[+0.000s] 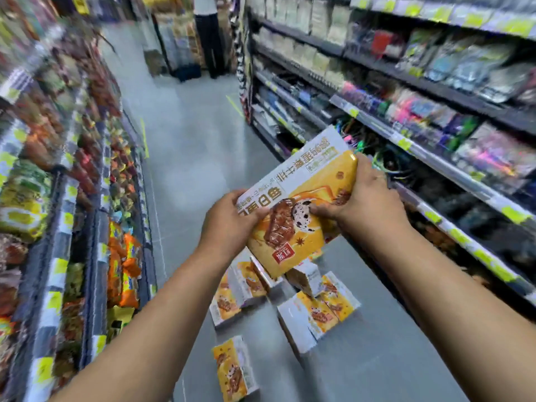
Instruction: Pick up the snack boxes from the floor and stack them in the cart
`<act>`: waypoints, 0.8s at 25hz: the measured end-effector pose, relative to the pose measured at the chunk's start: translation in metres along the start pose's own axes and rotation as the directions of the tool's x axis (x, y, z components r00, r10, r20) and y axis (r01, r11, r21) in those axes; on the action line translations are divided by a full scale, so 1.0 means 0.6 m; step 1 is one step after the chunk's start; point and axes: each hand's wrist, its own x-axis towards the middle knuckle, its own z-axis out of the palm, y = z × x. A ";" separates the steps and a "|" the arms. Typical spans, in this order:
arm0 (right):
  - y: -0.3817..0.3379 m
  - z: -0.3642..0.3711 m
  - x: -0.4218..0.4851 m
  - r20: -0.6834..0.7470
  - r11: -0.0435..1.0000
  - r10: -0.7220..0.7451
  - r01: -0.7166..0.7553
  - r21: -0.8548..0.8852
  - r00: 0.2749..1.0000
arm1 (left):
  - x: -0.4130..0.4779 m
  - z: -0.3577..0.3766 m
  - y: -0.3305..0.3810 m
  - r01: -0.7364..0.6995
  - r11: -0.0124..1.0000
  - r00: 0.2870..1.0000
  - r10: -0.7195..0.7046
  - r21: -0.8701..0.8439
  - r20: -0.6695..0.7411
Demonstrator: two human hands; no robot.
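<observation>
— Box (301, 198) in the air, why two hands?
— It is wide and flat. The left hand (232, 221) grips the near left edge, and the right hand (362, 198) curls over the far right corner, so it does not tip.
— Which way does it point?
— Its long axis runs away from the person, tilted up to the right; printed face up. Other boxes (317, 313) lie on the floor (197, 146) below. I see no cart.
</observation>
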 end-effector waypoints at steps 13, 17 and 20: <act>0.578 -0.455 -0.393 -0.355 0.823 0.552 -0.562 0.086 0.755 | -0.363 0.510 0.490 -0.450 0.883 0.736 0.453 -0.137 0.503; 0.738 -0.542 -0.550 -0.419 0.666 0.714 -0.728 0.160 0.561 | -0.519 0.679 0.603 -0.527 0.816 0.542 0.537 -0.237 0.647; 0.830 -0.587 -0.654 -0.454 0.523 0.805 -0.818 0.239 0.382 | -0.629 0.791 0.669 -0.567 0.752 0.356 0.593 -0.338 0.722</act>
